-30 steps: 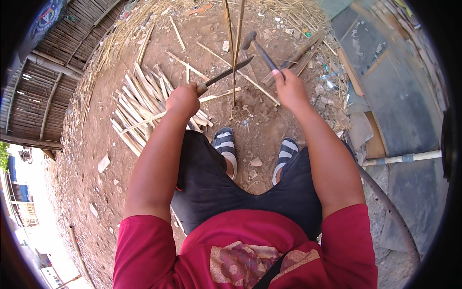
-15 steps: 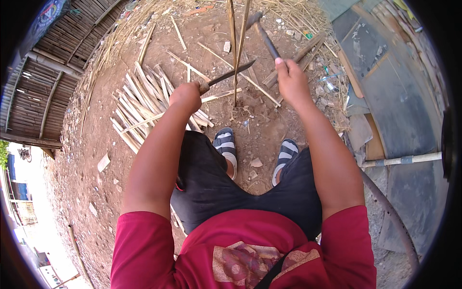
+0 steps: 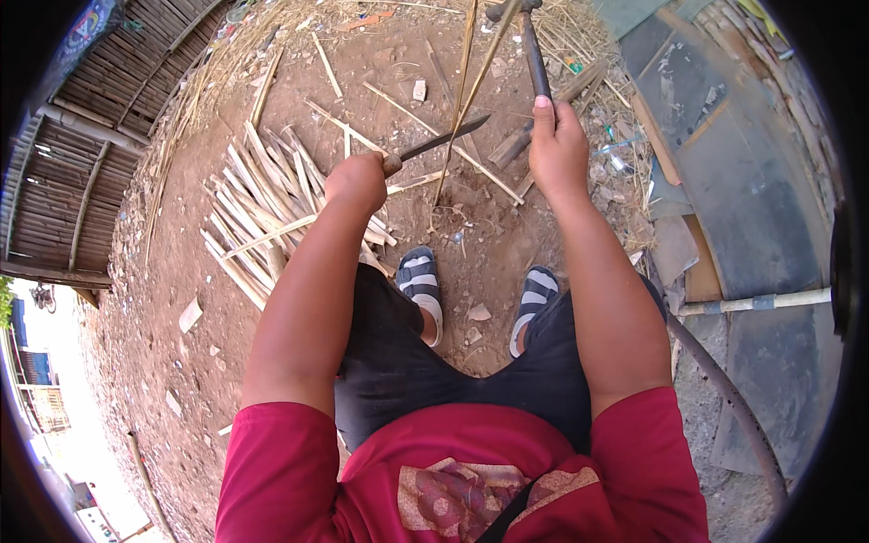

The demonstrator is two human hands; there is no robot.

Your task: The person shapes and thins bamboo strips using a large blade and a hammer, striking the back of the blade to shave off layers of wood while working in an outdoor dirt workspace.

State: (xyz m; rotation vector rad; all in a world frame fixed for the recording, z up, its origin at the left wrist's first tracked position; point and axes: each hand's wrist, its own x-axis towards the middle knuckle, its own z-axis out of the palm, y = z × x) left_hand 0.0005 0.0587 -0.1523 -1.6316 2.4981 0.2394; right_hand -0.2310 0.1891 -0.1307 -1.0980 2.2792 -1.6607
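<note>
My left hand [image 3: 356,184] is closed around the wooden handle of a knife [image 3: 442,143], its long dark blade pointing right and slightly away from me. The blade crosses a tall wooden stick [image 3: 493,59], which is split toward its top into two strands and leans right. The stick's lower end comes down to the dirt ahead of my feet. In my right hand [image 3: 558,149] is a hammer [image 3: 534,59], gripped by its dark handle with the thumb along it. The hammer's head is up near the top edge of the view, close beside the stick.
A pile of split sticks [image 3: 262,204] lies on the dirt ground to the left. Loose sticks [image 3: 425,118] and a thick piece of wood [image 3: 516,145] lie farther ahead. Dark panels [image 3: 765,208] and a curved pole [image 3: 729,389] are at the right, a bamboo wall [image 3: 68,185] at the left.
My right hand has moved slightly right, with the hammer now more upright. The stick's top has tilted to the right. My left hand and the knife have shifted a little right.
</note>
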